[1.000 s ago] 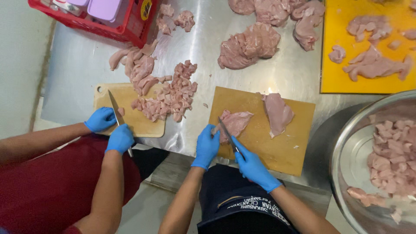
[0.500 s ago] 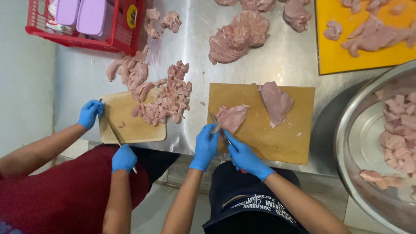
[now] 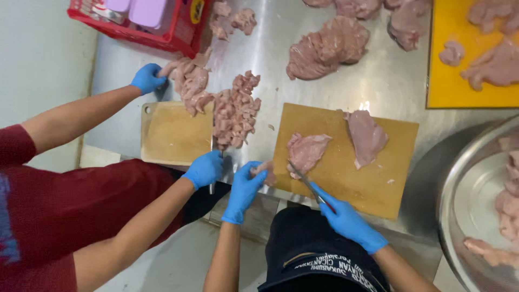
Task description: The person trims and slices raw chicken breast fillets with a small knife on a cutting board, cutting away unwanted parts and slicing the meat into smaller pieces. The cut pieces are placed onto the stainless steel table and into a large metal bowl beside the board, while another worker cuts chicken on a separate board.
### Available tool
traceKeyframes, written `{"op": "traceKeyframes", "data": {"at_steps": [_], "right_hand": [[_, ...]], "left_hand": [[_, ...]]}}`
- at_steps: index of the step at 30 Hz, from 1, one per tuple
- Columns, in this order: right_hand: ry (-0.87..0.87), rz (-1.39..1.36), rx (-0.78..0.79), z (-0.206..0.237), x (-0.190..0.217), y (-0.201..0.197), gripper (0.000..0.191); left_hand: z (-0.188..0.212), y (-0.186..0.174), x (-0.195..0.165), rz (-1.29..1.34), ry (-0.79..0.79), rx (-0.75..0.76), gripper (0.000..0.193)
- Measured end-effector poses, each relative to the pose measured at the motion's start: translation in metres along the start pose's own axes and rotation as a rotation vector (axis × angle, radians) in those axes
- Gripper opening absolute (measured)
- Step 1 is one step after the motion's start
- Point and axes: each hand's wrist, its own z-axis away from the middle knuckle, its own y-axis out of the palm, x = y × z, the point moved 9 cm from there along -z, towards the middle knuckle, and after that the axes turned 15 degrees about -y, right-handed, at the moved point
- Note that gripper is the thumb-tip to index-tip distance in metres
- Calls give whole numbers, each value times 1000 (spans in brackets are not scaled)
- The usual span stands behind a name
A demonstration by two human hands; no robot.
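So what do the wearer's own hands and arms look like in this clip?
Both hands wear thin, snug blue disposable gloves that end at the wrist: the left hand and the right hand. The forearms above the gloves are bare, with no sleeves, watch or bands in view. The torso below is covered by a dark apron or shirt with pale printed lettering. The co-worker beside them wears the same blue gloves and a dark red shirt.

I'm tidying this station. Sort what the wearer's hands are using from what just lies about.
In use: left hand with meat scrap; right hand with knife; chicken piece; cutting board.
Lying about: red crate; yellow board; steel bowl; diced pile.
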Motion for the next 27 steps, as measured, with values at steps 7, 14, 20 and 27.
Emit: {"op": "traceKeyframes", "data": {"at_steps": [7, 14, 20, 27], "right_hand": [[236, -179, -126, 44, -46, -28, 64], [274, -341, -262, 63, -64, -19, 65], [289, -390, -310, 59, -60, -19, 66], [284, -351, -364, 53, -54, -31, 64]], "left_hand": [[-59, -20, -7, 335, 270, -159, 42], [-95, -12, -11, 404, 340, -216, 26], [-78, 28, -89, -735, 651, -575, 57], [-137, 50, -99, -1267, 464, -717, 20]]}}
